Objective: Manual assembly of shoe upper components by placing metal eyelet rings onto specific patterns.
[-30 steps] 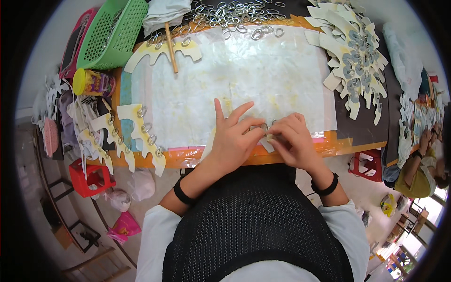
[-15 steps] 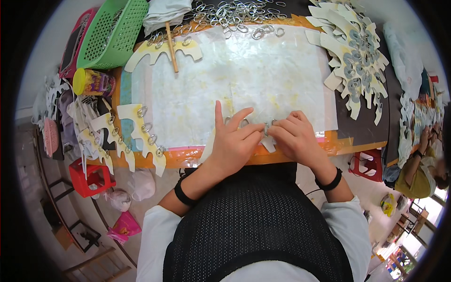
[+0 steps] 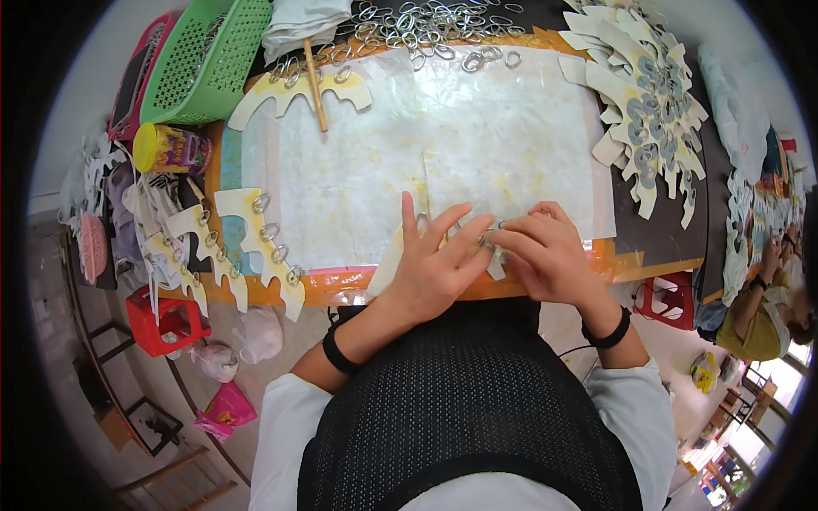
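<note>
At the table's near edge, a cream scalloped strip (image 3: pixel 388 266) with metal rings along its cutouts lies mostly hidden under my hands. My left hand (image 3: pixel 436 268) presses over it: some fingers stretch out, while the others close on the strip by one of its narrow tabs. My right hand (image 3: pixel 550 255) is closed, with thumb and fingertips pinched at a small oval metal ring (image 3: pixel 487 238) beside the left fingertips. How far that ring sits round the tab is hidden. Finished-looking scalloped strips with rings (image 3: pixel 260 230) lie left of my hands.
A whitish plastic sheet (image 3: pixel 503 128) covers the table's middle. Loose oval rings (image 3: pixel 426 25) are heaped at the back, cream strips (image 3: pixel 639 94) piled at the right. A wooden stick (image 3: pixel 315 89), yellow-lidded jar (image 3: pixel 175 149) and green basket (image 3: pixel 196 68) stand left. Red stools (image 3: pixel 166 319) flank the table.
My left hand has turned a little, and its fingers have come closer to my right fingertips. The right hand has shifted slightly, its fingers reaching further over the ring. The view has moved slightly.
</note>
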`<act>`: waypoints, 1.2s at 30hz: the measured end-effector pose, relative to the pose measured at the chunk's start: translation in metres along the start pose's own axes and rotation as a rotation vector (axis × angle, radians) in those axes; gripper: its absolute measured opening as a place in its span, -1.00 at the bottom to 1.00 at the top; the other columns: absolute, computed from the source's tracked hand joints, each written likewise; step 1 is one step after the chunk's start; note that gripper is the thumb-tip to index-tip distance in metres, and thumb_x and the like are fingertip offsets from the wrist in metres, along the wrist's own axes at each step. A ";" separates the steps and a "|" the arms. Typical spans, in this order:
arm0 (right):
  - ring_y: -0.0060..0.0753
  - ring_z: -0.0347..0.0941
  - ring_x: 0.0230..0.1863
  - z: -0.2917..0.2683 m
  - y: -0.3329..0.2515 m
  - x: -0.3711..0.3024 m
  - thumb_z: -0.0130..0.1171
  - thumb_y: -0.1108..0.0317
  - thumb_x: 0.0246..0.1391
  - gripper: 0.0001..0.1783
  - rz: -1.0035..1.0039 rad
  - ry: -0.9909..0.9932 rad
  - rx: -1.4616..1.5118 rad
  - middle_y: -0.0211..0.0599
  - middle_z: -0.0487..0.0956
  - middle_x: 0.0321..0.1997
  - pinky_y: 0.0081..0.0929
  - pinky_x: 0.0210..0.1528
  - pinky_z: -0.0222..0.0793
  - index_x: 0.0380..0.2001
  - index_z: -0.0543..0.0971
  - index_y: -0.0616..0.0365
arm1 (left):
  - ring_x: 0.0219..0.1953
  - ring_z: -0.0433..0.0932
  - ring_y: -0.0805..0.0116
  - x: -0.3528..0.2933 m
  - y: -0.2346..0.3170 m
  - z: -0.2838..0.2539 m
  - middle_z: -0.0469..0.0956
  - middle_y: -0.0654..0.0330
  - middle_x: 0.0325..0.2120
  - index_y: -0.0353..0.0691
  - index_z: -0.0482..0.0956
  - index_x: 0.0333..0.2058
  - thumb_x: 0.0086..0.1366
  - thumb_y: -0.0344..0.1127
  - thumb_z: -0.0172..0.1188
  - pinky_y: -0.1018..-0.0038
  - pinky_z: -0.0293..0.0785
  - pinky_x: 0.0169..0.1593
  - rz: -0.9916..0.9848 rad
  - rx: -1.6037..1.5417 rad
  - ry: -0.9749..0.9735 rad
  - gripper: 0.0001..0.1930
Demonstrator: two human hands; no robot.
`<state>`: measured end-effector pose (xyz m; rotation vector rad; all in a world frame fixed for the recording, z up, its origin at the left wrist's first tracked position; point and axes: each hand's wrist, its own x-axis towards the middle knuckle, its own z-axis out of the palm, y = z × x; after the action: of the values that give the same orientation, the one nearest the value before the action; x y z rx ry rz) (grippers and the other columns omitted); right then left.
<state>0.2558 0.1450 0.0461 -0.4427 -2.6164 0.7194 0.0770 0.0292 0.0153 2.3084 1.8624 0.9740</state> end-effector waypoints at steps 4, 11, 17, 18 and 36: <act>-0.38 0.42 -0.38 0.005 0.006 0.001 0.25 0.46 -0.26 -0.67 -0.097 -0.024 -0.090 -0.44 0.53 -0.32 -0.33 -0.10 0.31 -0.28 0.58 0.06 | 0.16 0.40 0.21 0.000 -0.005 0.002 0.63 0.44 -0.13 -0.04 0.70 -0.38 0.07 -0.32 0.30 -0.32 -0.34 0.35 0.066 0.013 0.007 -0.89; -0.38 0.44 -0.34 0.011 0.005 -0.009 0.26 0.44 -0.22 -0.76 -0.094 0.058 -0.149 -0.43 0.51 -0.39 -0.20 0.05 0.33 -0.36 0.56 0.07 | 0.11 0.41 0.17 0.005 -0.001 0.000 0.67 0.51 -0.26 -0.06 0.70 -0.41 0.10 -0.35 0.28 -0.31 -0.47 0.35 -0.094 -0.041 0.015 -0.93; -0.35 0.46 -0.33 0.012 0.000 -0.013 0.27 0.48 -0.19 -0.77 -0.022 0.098 -0.112 -0.43 0.53 -0.37 -0.09 0.11 0.32 -0.35 0.57 0.08 | 0.07 0.41 0.15 0.001 0.000 0.002 0.65 0.51 -0.21 -0.03 0.71 -0.35 0.07 -0.35 0.29 -0.34 -0.49 0.33 -0.067 -0.035 -0.004 -0.87; -0.35 0.46 -0.34 0.011 0.001 -0.013 0.27 0.48 -0.19 -0.77 -0.012 0.110 -0.071 -0.43 0.53 -0.37 -0.09 0.10 0.32 -0.34 0.58 0.08 | 0.07 0.41 0.14 0.001 0.000 0.002 0.64 0.51 -0.20 -0.03 0.71 -0.34 0.07 -0.35 0.30 -0.34 -0.49 0.33 -0.060 -0.033 -0.007 -0.86; -0.38 0.47 -0.32 0.011 0.013 -0.011 0.26 0.41 -0.23 -0.68 -0.128 0.051 -0.133 -0.41 0.57 -0.27 -0.40 -0.15 0.36 -0.28 0.60 0.08 | -0.07 0.38 0.28 -0.008 0.002 0.004 0.62 0.56 -0.23 0.00 0.68 -0.33 0.06 -0.32 0.30 -0.28 -0.44 0.35 -0.028 0.159 0.039 -0.84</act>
<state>0.2630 0.1466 0.0275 -0.3230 -2.6260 0.4880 0.0799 0.0223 0.0095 2.3564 2.0534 0.9058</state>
